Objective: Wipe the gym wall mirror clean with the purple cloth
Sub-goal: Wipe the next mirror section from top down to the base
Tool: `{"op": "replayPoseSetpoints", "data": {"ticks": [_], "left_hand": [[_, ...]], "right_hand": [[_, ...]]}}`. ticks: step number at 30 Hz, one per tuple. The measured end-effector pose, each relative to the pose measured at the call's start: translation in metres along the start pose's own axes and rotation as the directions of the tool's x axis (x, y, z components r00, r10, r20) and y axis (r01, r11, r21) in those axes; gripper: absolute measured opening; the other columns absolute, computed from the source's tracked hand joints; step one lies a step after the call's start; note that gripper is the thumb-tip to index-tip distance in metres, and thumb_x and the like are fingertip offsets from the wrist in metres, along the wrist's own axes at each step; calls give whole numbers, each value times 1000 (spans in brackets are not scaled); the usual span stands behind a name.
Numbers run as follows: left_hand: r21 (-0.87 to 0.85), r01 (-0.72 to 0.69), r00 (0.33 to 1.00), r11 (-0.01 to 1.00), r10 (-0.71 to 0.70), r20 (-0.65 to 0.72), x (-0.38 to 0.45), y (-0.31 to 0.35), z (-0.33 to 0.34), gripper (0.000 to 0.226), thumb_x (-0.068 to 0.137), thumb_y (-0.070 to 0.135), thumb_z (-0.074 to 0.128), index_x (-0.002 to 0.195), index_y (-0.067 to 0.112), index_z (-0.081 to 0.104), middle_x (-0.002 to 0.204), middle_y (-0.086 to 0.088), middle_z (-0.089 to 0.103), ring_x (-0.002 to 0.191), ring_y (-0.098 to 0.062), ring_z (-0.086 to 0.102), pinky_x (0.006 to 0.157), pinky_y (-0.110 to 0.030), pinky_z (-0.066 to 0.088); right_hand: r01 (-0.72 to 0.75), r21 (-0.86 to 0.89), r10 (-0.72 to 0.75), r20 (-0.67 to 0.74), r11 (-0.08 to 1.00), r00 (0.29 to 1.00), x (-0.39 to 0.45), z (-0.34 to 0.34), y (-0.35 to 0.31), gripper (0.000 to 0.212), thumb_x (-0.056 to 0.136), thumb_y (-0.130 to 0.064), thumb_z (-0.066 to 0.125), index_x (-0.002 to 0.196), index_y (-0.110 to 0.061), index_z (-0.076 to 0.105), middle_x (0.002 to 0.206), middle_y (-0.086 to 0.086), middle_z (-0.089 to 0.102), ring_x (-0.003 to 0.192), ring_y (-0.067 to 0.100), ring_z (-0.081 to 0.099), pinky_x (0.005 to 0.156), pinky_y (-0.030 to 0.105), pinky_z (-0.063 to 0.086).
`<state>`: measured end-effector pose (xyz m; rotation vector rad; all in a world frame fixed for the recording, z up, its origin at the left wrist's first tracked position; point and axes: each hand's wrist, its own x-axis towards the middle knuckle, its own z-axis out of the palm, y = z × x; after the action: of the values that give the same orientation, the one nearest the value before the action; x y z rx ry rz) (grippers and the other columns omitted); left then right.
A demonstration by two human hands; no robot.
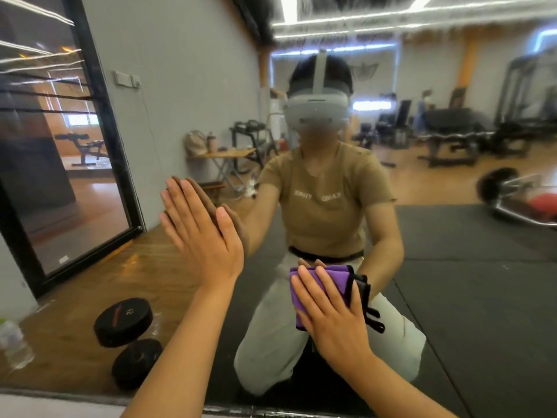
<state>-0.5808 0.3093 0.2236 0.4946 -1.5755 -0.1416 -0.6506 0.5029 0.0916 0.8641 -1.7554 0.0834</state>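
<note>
The wall mirror fills nearly the whole view and reflects me kneeling in front of it. My left hand lies flat against the glass at middle left, fingers straight and together. My right hand presses a folded purple cloth with black trim onto the mirror low at the centre, fingers spread straight over it. Most of the cloth is hidden under that hand; its upper and left edges show.
A black dumbbell shows at lower left by the mirror's base. A clear plastic bottle stands at the far left edge. The reflection holds black floor mats, a barbell, gym machines, a folding table and a black-framed door.
</note>
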Motion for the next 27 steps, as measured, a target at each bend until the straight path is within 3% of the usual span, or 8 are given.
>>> {"op": "replayPoseSetpoints", "data": {"ticks": [5,8,12,17,23,27], "left_hand": [[4,-11,1000,1000,11,-8,-1,-3,2,63,106,33,24,159,1,12,167,-20,13,155,-32,9,125,-53,8],[8,-16,999,1000,16,-35,-1,-4,4,63,106,33,24,159,1,15,166,-20,16,155,-33,12,125,-53,9],[-7,-16,998,1000,16,-60,-1,-4,5,63,106,34,24,159,2,16,166,-20,18,155,-33,13,125,-54,10],[-3,-23,998,1000,23,-55,0,-4,4,63,105,34,24,158,0,18,165,-21,18,155,-33,13,125,-53,10],[10,-47,996,999,48,-71,0,-6,6,63,105,33,25,157,-3,21,164,-23,21,154,-36,16,125,-52,9],[-10,-64,994,998,63,-93,-2,-6,7,63,104,32,27,156,-3,22,164,-23,21,153,-37,16,125,-52,8]], "right_hand": [[28,23,-25,-98,999,995,50,-18,33,60,104,-36,40,161,-26,21,170,-9,5,156,13,6,125,44,-1],[-102,66,112,-174,993,978,118,-43,71,59,108,-39,32,163,-25,13,170,-5,9,155,17,13,122,45,2],[-263,52,267,-256,963,929,173,-66,102,55,110,-42,30,160,-21,24,166,0,26,152,21,19,121,48,3],[-274,66,282,-235,960,930,117,-48,80,56,111,-42,28,162,-20,20,168,0,18,154,21,19,123,52,4],[-106,41,109,-71,994,992,0,-17,63,71,101,-40,40,164,-24,11,171,-5,6,157,19,9,123,50,5],[-1,21,2,-46,1000,999,0,-23,87,61,106,-38,33,163,-26,15,171,-7,7,157,15,10,125,44,2]]}}
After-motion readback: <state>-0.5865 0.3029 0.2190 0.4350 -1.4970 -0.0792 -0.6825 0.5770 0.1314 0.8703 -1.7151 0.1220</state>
